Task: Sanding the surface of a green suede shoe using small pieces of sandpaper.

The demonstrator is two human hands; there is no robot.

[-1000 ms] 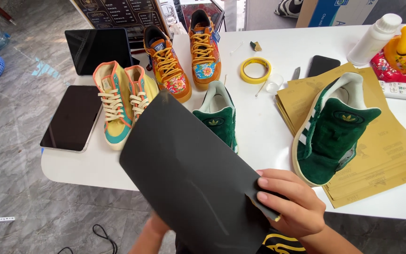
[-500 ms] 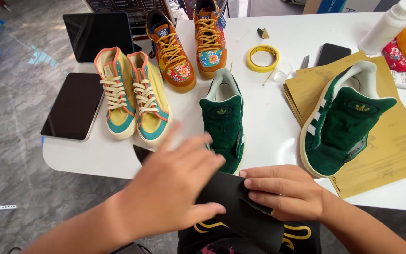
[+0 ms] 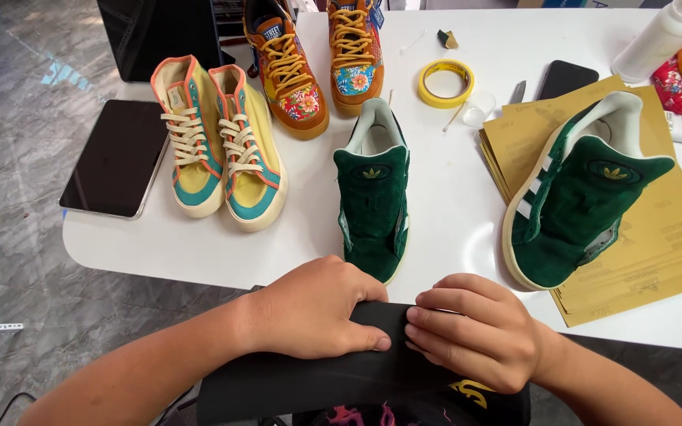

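Note:
Both my hands press on a black sheet (image 3: 333,379) folded over at the table's near edge. My left hand (image 3: 309,308) lies on top of it with the thumb along the fold. My right hand (image 3: 475,331) pinches the fold beside it with fingertips. Just beyond my hands a green suede sneaker (image 3: 372,201) stands toe towards me. A second green sneaker (image 3: 586,189) leans on its side on a stack of tan sandpaper sheets (image 3: 657,244) to the right.
On the white table (image 3: 459,205) stand a yellow-and-teal high-top pair (image 3: 222,146) and an orange floral pair (image 3: 317,59). Two dark tablets (image 3: 116,158) lie at left. A yellow tape roll (image 3: 445,81), phone (image 3: 566,76) and white bottle (image 3: 661,35) sit at the back.
The black sheet was held up unfolded, then lowered; my left hand came over it and now both hands press its fold flat at the table edge.

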